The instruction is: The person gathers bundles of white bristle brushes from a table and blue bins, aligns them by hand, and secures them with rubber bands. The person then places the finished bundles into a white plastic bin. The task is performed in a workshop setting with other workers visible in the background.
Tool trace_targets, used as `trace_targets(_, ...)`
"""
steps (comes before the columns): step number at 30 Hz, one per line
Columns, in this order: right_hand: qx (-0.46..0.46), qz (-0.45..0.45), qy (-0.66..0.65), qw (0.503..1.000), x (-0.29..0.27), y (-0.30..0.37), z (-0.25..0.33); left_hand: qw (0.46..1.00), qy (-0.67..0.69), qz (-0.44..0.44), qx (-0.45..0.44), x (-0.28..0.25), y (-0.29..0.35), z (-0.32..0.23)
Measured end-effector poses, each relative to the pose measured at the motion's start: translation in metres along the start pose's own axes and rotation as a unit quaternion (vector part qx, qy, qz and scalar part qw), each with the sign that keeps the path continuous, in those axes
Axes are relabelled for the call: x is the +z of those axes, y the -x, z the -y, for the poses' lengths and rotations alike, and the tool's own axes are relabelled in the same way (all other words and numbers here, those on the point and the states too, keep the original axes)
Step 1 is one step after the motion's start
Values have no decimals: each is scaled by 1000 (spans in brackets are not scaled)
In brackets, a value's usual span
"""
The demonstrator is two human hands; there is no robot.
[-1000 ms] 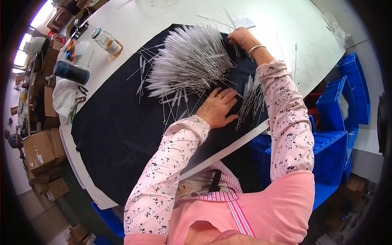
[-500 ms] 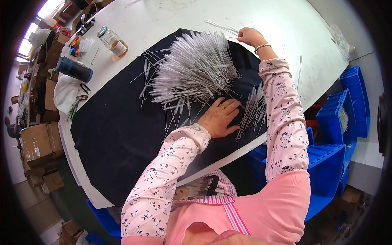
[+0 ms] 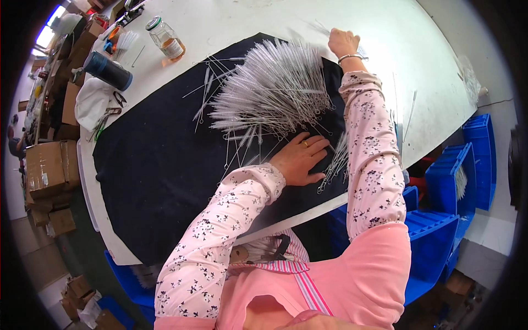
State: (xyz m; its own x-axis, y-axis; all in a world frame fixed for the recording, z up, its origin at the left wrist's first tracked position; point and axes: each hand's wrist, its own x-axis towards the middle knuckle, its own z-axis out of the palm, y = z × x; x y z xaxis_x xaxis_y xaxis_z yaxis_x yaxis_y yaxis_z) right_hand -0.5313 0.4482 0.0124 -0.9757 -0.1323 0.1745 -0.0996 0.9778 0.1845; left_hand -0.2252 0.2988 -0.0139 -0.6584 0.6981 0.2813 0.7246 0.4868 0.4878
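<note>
A large fanned heap of thin wire tube brushes (image 3: pixel 269 82), with pale bristles and looped wire ends, lies on a black cloth (image 3: pixel 148 181). My left hand (image 3: pixel 300 160) rests flat on the cloth just below the heap, fingers stretched out and a ring on one of them. Beyond the heap at the upper right, my right hand (image 3: pixel 344 43) is closed around a few thin brushes (image 3: pixel 316 27), blurred and pointing left over the white tabletop. Close to my left fingertips lies a smaller group of brushes (image 3: pixel 336 162), partly hidden by my right forearm.
Along the table's left side are a glass jar (image 3: pixel 166 39) of amber liquid, a dark cylindrical flask (image 3: pixel 108 70), a white cloth (image 3: pixel 92 104) and green-handled scissors (image 3: pixel 102 127). Blue bins (image 3: pixel 429 225) stand at the right, cardboard boxes (image 3: pixel 49 170) at the left. A loose wire (image 3: pixel 410 115) lies on the right tabletop.
My right hand has moved slightly away and turned upward, with the brushes in it now blurred. My left hand stays flat in about the same place. The whole view has shifted a little.
</note>
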Motion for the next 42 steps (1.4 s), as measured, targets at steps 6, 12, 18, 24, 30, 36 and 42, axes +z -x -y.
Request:
trace_targets(6, 27, 3, -309, 951, 8, 7, -42, 1000, -13, -10, 14, 7, -3, -3)
trace_targets(12, 194, 267, -578, 746, -20, 101, 0, 999, -23, -38, 15, 6, 2, 1)
trace_targets(18, 152, 243, -501, 817, -33, 112, 17, 995, 14, -70, 63, 6, -3, -3)
trace_targets(24, 203, 287, -710, 610, -21, 113, 16, 950, -273, -136, -67, -74, -43, 18)
trace_targets(30, 168, 299, -726, 597, -36, 118, 25, 964, -249, 14, -86, -72, -28, 69)
trace_targets(36, 133, 334, -730, 582, -48, 122, 28, 968, -238, 4, -77, -73, -21, 72)
trace_targets(42, 189, 294, -772, 531, -39, 119, 8, 971, -234, -34, -24, -74, -17, 74)
